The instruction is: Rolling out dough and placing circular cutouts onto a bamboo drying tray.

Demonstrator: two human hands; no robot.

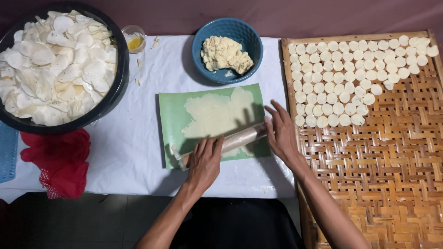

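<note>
The woven bamboo tray (392,175) holds round white discs in its upper part, leaving the lower weave bare. The green sheet (173,120) carries thin, ragged-edged rolled dough (217,113). Left hand (203,161) and right hand (280,133) press flat, fingers spread, on the cylindrical rolling pin (240,138).

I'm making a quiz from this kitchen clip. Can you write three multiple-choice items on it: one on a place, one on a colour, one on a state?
1. Where do the small white discs lie?
A woven tray
B blue bowl
C floor

2. What colour is the mat under the dough sheet?
A red
B green
C black

3. How is the dough on the mat?
A balled
B rolled flat
C cut into strips

Answers: 1 A, rows fill the woven tray; 2 B, green edges show; 3 B, left hand and right hand press a rolling pin on it.
</note>
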